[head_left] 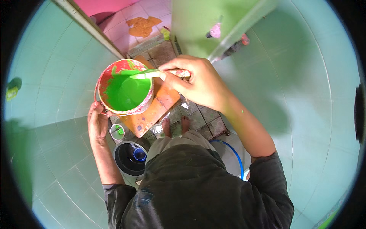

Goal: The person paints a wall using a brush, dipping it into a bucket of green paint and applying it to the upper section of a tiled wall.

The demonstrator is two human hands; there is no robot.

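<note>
A round paint bucket with a red-smeared rim hangs in front of me at left, tipped so its inside shows. Bright green paint pools in it and coats part of the wall. My left hand is closed at the bucket's lower left edge, by its thin handle. In my right hand is a paintbrush, pinched between thumb and fingers. The brush lies roughly level across the bucket's right rim, its pale, green-stained tip over the paint. Red and white smears mark the brush's handle end.
Below the bucket lies an orange board on tiles. A small green-stained pot and a grey tub holding a blue dipper stand at left. A blue hose curves at right. Beyond the doorway lies an orange cloth.
</note>
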